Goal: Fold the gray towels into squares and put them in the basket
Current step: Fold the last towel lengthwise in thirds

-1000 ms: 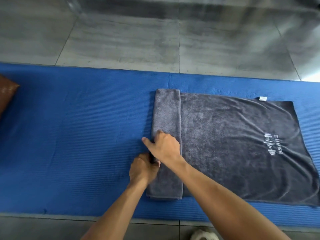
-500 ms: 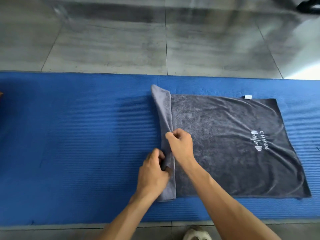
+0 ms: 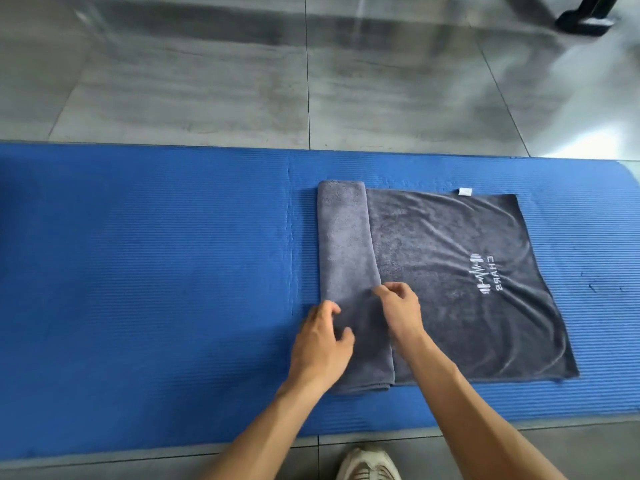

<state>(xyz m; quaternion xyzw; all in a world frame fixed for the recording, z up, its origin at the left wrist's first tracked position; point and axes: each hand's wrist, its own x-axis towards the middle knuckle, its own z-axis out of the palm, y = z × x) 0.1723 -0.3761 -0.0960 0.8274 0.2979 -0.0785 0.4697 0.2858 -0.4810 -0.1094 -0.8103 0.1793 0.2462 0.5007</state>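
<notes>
A dark gray towel point(image 3: 467, 282) with a white logo lies flat on the blue mat point(image 3: 156, 271). Its left side is folded over into a narrow lighter strip point(image 3: 346, 244) that runs from the far edge to the near edge. My left hand point(image 3: 322, 341) grips the strip's left edge near its lower part, fingers curled. My right hand point(image 3: 401, 310) pinches the strip's right edge where it meets the flat part. The basket is not in view.
Gray tiled floor lies beyond and in front of the mat. A black stand base point(image 3: 585, 19) sits at the far right. A white shoe point(image 3: 367, 465) shows at the bottom edge. The mat's right end curves off at the frame edge.
The folded strip stood up on edge half a second ago and now lies flat, turned over once more toward the right. Both hands moved right with it.
</notes>
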